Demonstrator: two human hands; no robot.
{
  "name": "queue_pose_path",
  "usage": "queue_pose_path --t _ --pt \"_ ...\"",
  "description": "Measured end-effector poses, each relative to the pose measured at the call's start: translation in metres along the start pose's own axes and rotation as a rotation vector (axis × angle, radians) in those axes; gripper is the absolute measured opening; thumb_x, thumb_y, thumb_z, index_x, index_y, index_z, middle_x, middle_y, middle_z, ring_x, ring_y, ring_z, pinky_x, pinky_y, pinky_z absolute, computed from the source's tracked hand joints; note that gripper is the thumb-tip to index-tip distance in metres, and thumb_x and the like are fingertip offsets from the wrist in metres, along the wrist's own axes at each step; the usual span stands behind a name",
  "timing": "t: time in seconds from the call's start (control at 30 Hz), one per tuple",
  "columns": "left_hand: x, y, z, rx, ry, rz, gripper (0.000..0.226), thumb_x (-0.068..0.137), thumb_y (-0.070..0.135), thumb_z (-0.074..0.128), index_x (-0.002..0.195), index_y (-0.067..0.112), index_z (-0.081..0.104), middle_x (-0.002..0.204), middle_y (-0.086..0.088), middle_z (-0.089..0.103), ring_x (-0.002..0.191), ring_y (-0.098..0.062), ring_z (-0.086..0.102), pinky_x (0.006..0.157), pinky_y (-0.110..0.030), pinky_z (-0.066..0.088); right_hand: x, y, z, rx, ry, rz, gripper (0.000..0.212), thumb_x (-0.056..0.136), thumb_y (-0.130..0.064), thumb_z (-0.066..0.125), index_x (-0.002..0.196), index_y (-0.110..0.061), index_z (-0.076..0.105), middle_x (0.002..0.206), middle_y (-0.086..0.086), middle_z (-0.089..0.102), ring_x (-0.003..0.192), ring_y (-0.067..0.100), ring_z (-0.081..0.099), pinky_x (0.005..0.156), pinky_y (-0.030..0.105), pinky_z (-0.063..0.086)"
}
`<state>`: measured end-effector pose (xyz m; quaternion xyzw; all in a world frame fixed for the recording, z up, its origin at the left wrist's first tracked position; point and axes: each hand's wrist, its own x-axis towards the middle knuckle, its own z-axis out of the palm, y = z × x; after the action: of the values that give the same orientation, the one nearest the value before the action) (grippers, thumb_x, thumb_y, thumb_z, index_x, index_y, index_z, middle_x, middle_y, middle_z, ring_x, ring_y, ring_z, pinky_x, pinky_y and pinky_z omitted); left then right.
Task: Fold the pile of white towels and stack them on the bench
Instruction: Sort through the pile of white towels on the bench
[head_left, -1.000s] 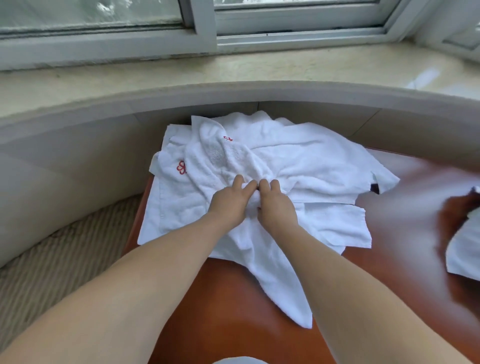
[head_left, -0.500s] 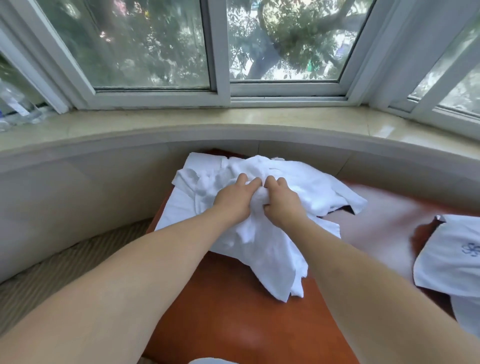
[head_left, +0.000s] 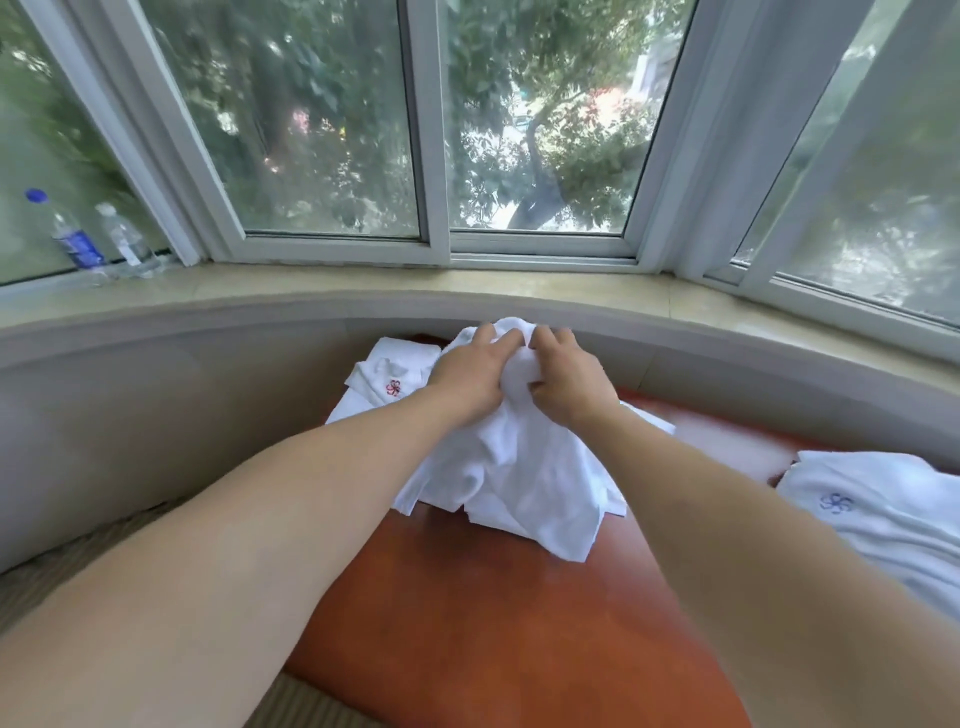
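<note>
A white towel (head_left: 524, 483) hangs bunched from both my hands above the reddish-brown bench (head_left: 467, 623). My left hand (head_left: 467, 374) grips its top edge, and my right hand (head_left: 563, 384) grips the same edge right beside it. Its lower end droops onto the bench. Behind and under it lies the pile of white towels (head_left: 384, 379), one showing a red flower mark. At the right edge of the bench lies another white towel (head_left: 883, 514) with a blue flower mark.
A curved beige wall and stone window sill (head_left: 311, 291) run close behind the bench. Two plastic water bottles (head_left: 78, 239) stand on the sill at the far left. Ribbed carpet (head_left: 78, 561) lies left of the bench.
Both hands have lifted the gripped towel up off the pile and away toward the sill. My head has tilted up, bringing the window into view.
</note>
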<state>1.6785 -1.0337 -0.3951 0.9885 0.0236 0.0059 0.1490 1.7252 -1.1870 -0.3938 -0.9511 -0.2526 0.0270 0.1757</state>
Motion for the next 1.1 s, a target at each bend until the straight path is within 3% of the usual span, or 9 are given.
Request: queue_pose_path --t 0.1,0.17,0.3,0.43,0.67,0.9,1.1 --pt "-0.006 0.019 -0.015 0.029 0.028 0.023 0.057 0.085 0.005 0.048 0.135 0.033 0.039 0.119 -0.002 0.039 0.086 -0.026 0.038 0.05 -0.032 0.022 -0.015 0.001 -0.024 -0.018 0.024 0.017 0.034 0.088 -0.009 0.056 0.119 -0.016 0.044 0.117 0.008 0.046 0.084 0.039 0.06 0.072 0.046 0.053" --pt "-0.009 0.031 -0.024 0.029 0.05 0.05 0.058 0.085 0.006 0.049 0.135 0.033 0.039 0.121 -0.003 0.039 0.085 -0.027 0.039 0.05 -0.032 0.022 -0.025 0.002 -0.037 -0.022 0.057 0.027 0.035 0.087 -0.009 0.056 0.118 -0.017 0.043 0.118 0.008 0.046 0.085 0.04 0.06 0.075 0.05 0.054" --pt "-0.025 0.052 -0.039 0.01 0.074 0.092 0.053 0.085 0.008 0.047 0.133 0.03 0.04 0.108 0.001 0.03 0.08 -0.033 0.049 0.051 -0.034 0.023 -0.049 -0.001 -0.059 -0.059 0.124 0.039 0.033 0.087 -0.007 0.056 0.115 -0.015 0.041 0.11 0.008 0.042 0.079 0.039 0.057 0.071 0.05 0.053" --pt "-0.043 0.069 -0.046 -0.028 0.098 0.12 0.052 0.087 0.009 0.048 0.135 0.027 0.041 0.113 -0.003 0.035 0.08 -0.033 0.051 0.06 -0.038 0.032 -0.078 -0.007 -0.077 -0.109 0.153 0.064 0.035 0.087 -0.005 0.056 0.118 -0.014 0.042 0.108 0.007 0.041 0.081 0.039 0.057 0.066 0.046 0.05" --pt "-0.071 0.111 -0.046 -0.042 0.089 0.215 0.052 0.089 0.013 0.048 0.136 0.031 0.037 0.122 -0.007 0.038 0.076 -0.032 0.05 0.061 -0.039 0.037 -0.134 0.006 -0.101 -0.16 0.193 0.134 0.033 0.086 -0.005 0.057 0.116 -0.014 0.043 0.102 0.004 0.038 0.079 0.038 0.055 0.062 0.043 0.044" --pt "-0.081 0.175 -0.042 -0.061 0.087 0.301 0.052 0.087 0.012 0.046 0.128 0.041 0.032 0.129 -0.005 0.041 0.071 -0.032 0.049 0.05 -0.032 0.024 -0.18 0.046 -0.135 -0.179 0.24 0.197 0.036 0.087 -0.007 0.057 0.12 -0.015 0.044 0.116 0.01 0.045 0.087 0.041 0.059 0.073 0.048 0.052" --pt "-0.067 0.264 -0.02 -0.051 0.106 0.332 0.056 0.089 0.011 0.047 0.14 0.03 0.039 0.13 -0.01 0.042 0.076 -0.031 0.051 0.062 -0.04 0.039 -0.213 0.123 -0.169 -0.185 0.263 0.222 0.043 0.087 -0.007 0.058 0.126 -0.017 0.043 0.125 0.012 0.046 0.093 0.042 0.061 0.076 0.049 0.054"
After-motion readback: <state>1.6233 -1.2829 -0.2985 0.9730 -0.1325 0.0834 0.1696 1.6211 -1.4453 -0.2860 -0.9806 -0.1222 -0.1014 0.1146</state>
